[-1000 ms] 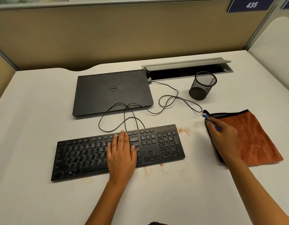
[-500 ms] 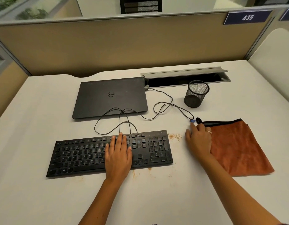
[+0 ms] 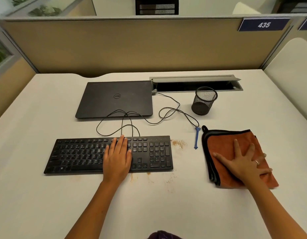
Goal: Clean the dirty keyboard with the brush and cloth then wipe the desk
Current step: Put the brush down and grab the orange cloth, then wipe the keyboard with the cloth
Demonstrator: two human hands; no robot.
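Orange cloth (image 3: 223, 144): folded, on desk (image 3: 45, 195), right of keyboard (image 3: 76, 156).
Right hand (image 3: 242, 164): fingers spread flat on cloth.
Left hand (image 3: 117, 159): flat, fingers together, on keys.
Brush (image 3: 196, 138): blue, lying between keyboard and cloth.
Crumbs (image 3: 179, 144): beside keyboard.

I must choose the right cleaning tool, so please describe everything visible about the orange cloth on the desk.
The orange cloth looks like soft microfibre with a dark edge trim and a small hanging loop at its far left corner. It lies folded in several layers, flat on the white desk, right of the blue brush and apart from it. The right hand rests on it with fingers spread and straight.
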